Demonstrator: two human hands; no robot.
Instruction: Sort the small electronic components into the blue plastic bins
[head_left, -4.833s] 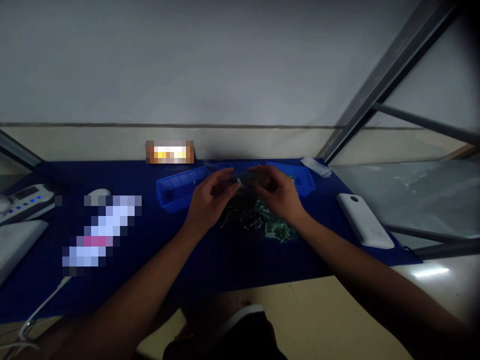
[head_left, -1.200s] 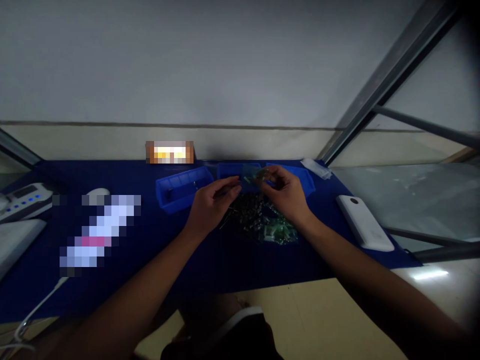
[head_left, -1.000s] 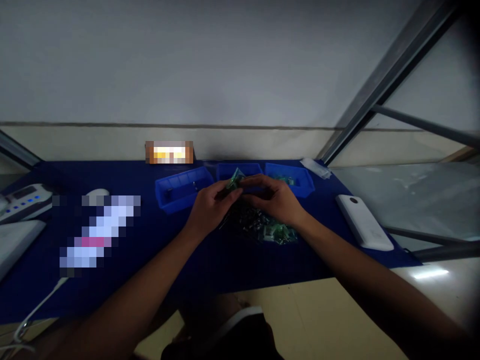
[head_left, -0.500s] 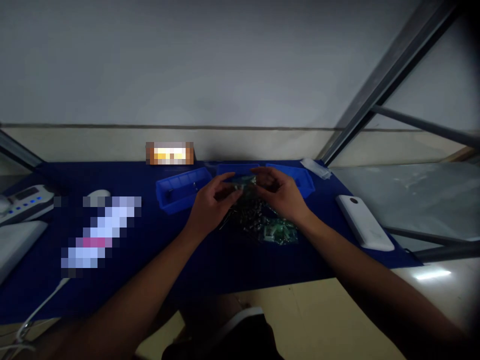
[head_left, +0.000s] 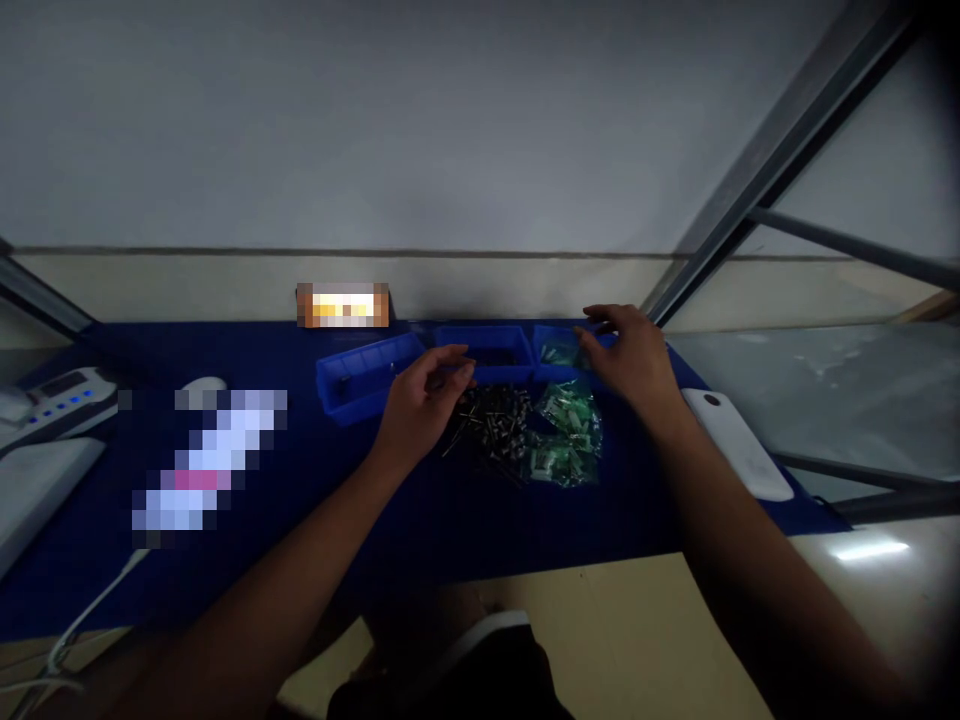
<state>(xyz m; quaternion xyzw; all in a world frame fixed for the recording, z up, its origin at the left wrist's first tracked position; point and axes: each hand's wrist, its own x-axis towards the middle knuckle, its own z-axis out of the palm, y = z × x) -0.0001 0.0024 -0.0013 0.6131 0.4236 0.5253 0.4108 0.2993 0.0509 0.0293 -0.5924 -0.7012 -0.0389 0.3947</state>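
Note:
My left hand (head_left: 424, 398) hovers over the blue mat, thumb and fingertips pinched together beside the middle blue bin (head_left: 486, 350); what they hold is too small to make out. My right hand (head_left: 632, 352) reaches over the right blue bin (head_left: 553, 345) with its fingers stretched out and nothing visible in them. Between the hands lie a pile of small dark parts (head_left: 491, 420) and a heap of small green circuit boards (head_left: 566, 438). More green boards show inside the right bin.
A third blue bin (head_left: 364, 372) stands left of the hands. A white flat device (head_left: 739, 445) lies at the mat's right edge. On the left are a mouse (head_left: 199, 385), a power strip (head_left: 56, 398) and a white cable (head_left: 82, 618). A metal frame (head_left: 750, 160) rises at right.
Both hands were together over the parts with a green board between them. My right hand has moved right to the right bin; my left hand has stayed in place, still pinched.

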